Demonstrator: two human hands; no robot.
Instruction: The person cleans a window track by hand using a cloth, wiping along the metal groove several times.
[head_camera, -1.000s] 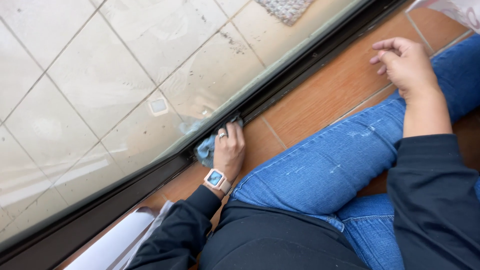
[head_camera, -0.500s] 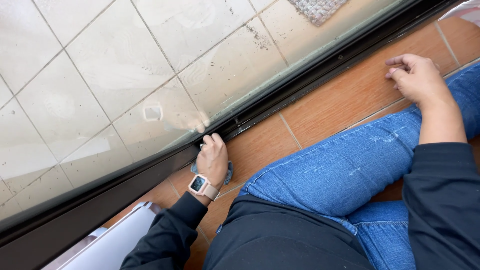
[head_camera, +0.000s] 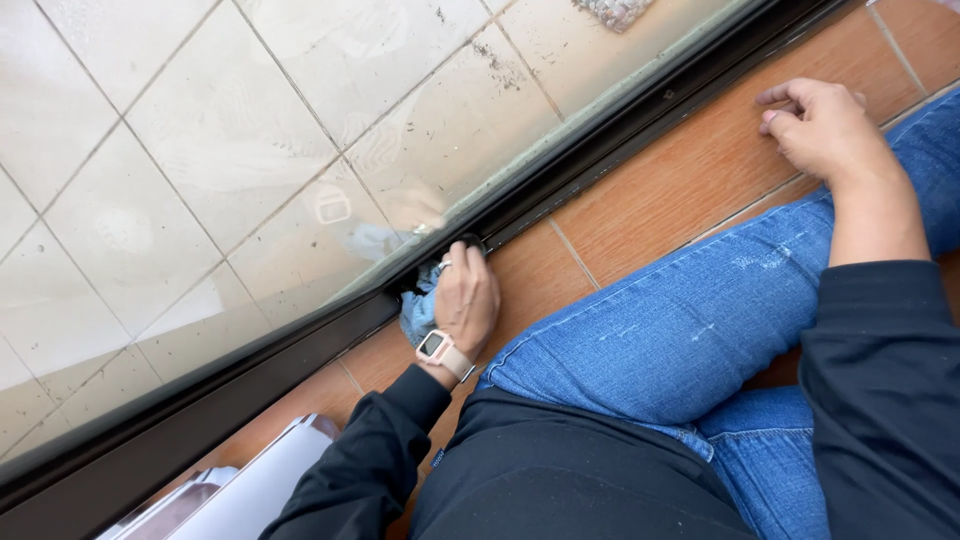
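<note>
1. Centre of the frame: the left hand (head_camera: 468, 298) is down on a light blue cloth (head_camera: 418, 305), fingers curled over it and clamped on it, pressing it into the dark door track (head_camera: 620, 130).
2. The cloth is bunched; most of it shows to the left of the hand, right at the edge where the track meets the terracotta floor tiles (head_camera: 690, 175).
3. A pale pink watch (head_camera: 443, 350) sits on the left wrist, just below the hand, and a black sleeve (head_camera: 365, 455) runs down toward the bottom of the frame.
4. Upper right: the right hand (head_camera: 818, 125) rests on the floor tile, fingers loosely bent and together, holding nothing. It is well apart from the left hand.
5. Between the two hands lies a leg in blue jeans (head_camera: 680, 320), crossing the middle of the frame on a diagonal.
6. The track runs from lower left to upper right. Above it the glass pane (head_camera: 330, 205) fills the upper left, with pale outdoor tiles showing through it and a faint reflection of hand and cloth.
7. Lower left corner: a white flat object (head_camera: 255, 490) lies on the floor just beside the left sleeve; I cannot tell what it is.
</note>
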